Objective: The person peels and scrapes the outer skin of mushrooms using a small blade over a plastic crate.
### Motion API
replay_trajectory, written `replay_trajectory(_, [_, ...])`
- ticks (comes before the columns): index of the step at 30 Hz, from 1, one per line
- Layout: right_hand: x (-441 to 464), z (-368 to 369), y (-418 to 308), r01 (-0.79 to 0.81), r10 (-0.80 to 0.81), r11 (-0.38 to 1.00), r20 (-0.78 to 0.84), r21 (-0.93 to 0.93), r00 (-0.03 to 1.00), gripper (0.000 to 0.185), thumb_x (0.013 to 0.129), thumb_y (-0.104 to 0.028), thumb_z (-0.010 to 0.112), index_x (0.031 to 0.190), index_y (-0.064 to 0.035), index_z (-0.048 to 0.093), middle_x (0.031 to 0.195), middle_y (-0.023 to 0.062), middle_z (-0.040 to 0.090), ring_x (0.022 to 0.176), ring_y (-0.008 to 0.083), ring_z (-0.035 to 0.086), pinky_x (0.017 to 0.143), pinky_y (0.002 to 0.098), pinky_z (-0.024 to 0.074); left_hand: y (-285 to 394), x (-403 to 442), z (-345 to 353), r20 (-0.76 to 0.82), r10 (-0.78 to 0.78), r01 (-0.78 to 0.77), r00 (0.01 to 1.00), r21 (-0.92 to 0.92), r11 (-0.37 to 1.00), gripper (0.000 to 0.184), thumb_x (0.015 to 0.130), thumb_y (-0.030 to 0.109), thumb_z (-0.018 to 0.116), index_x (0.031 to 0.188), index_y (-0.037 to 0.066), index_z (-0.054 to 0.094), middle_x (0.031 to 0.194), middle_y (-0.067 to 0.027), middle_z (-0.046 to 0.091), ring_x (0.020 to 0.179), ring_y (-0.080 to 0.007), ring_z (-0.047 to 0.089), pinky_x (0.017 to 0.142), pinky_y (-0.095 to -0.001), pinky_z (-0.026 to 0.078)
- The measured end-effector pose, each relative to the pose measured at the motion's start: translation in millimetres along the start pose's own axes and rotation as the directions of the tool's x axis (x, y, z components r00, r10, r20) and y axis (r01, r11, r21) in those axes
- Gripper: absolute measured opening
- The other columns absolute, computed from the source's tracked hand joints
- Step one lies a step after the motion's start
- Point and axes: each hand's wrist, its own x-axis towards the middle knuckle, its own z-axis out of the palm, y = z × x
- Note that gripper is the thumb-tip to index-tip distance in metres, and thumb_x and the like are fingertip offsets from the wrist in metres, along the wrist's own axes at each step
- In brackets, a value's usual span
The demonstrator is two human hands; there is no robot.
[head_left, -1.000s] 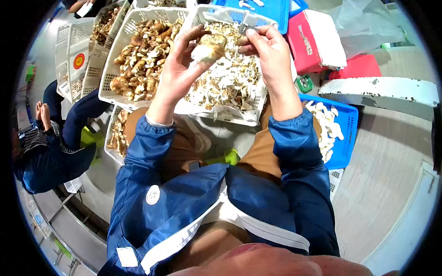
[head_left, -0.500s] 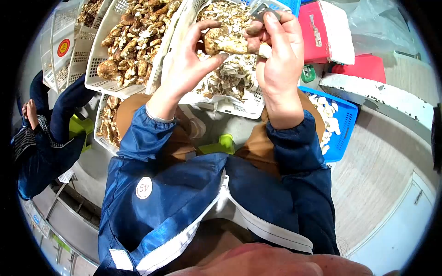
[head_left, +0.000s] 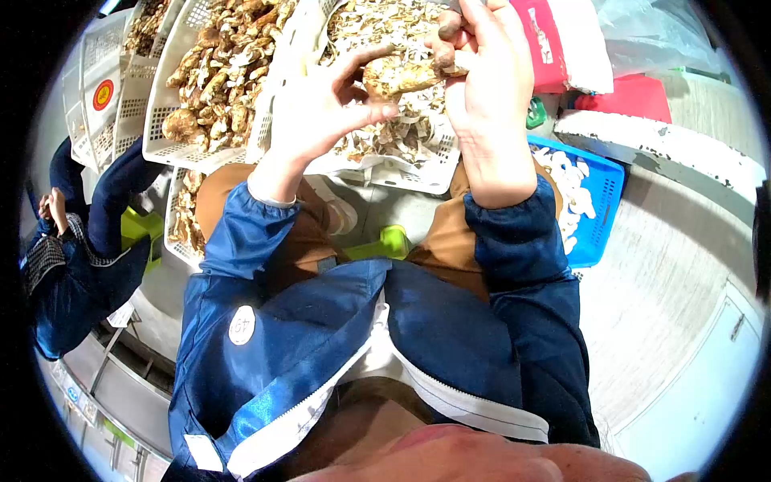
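A brown-capped mushroom [head_left: 401, 78] lies level between my hands, over a white basket [head_left: 438, 173] of pale shavings and trimmings. My right hand [head_left: 490, 88] has its fingers closed around the stem end, at the mushroom's right. At the cap end, my left hand [head_left: 321, 108] has thumb and index finger apart, the thumb tip just below the mushroom; whether it touches is hard to tell. The metal tool seen earlier in my right hand is not clearly visible at the top edge.
Left of it stands a white basket [head_left: 157, 153] of whole brown mushrooms, with another basket [head_left: 183, 247] below. A blue basket [head_left: 606, 201] holds white pieces. A red box [head_left: 546, 48] is at upper right. A seated co-worker [head_left: 80, 265] is at far left.
The mushroom, upright in my left hand a second ago, now lies sideways with my right fingers around its stem. The view has shifted, so the baskets appear higher and further left.
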Motion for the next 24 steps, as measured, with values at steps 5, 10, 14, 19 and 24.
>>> replay_trajectory(5, [-5,-2,1,0.001,0.002,0.991,0.028,-0.134,1.000,0.007,0.103,-0.015,0.055,0.102,-0.0087,0.057,0.081,0.0002,0.057,0.065,0.0069,0.052,0.056,0.0203,0.0420,-2,2,14,-0.015,0.210,-0.200,0.978,0.250,0.947,0.074,0.080,0.020,0.086,0.144,0.009,0.051,0.141,-0.0113,0.049,0.121,-0.0198,0.055,0.092,-0.0331,0.053])
replay_trajectory(10, [3,-3,8,0.098,-0.100,0.995,0.080,0.028,0.992,0.011,0.103,-0.011,0.054,0.109,-0.0031,0.059,0.097,0.0058,0.064,0.090,0.0134,0.061,0.082,0.0279,0.0494,-16,0,6,0.001,-0.168,0.165,0.986,-0.209,0.964,0.051,0.088,0.013,0.080,0.134,0.009,0.060,0.128,-0.0068,0.061,0.113,-0.0172,0.060,0.095,-0.0313,0.050])
replay_trajectory(14, [9,-14,-20,0.182,-0.175,0.967,0.053,-0.180,0.983,0.012,0.102,-0.011,0.057,0.109,-0.0018,0.061,0.098,0.0042,0.066,0.086,0.0113,0.061,0.078,0.0266,0.0486,-2,0,-4,0.053,-0.126,0.126,0.991,-0.708,0.695,0.058,0.092,0.004,0.070,0.145,0.003,0.047,0.132,-0.0106,0.061,0.120,-0.0214,0.061,0.109,-0.0401,0.049])
replay_trajectory(19, [6,-22,-15,0.172,-0.118,0.913,0.164,-0.370,0.979,0.012,0.098,-0.012,0.065,0.105,-0.0016,0.062,0.087,0.0032,0.067,0.078,0.0089,0.059,0.072,0.0249,0.0475,-5,6,-25,0.011,-0.013,0.017,1.000,-0.578,0.816,0.082,0.089,0.004,0.073,0.157,0.005,0.027,0.151,-0.0185,0.048,0.135,-0.0418,0.052,0.113,-0.0512,0.045])
replay_trajectory(24, [-5,-11,-25,0.068,-0.011,0.890,0.127,-0.452,0.992,0.006,0.093,-0.007,0.068,0.094,-0.0021,0.064,0.086,0.0046,0.065,0.077,0.0136,0.060,0.065,0.0314,0.0490,14,6,-15,-0.087,0.007,-0.049,0.996,-0.495,0.868,0.075,0.088,-0.008,0.065,0.154,0.000,0.031,0.148,-0.0144,0.048,0.135,-0.0235,0.051,0.116,-0.0385,0.042])
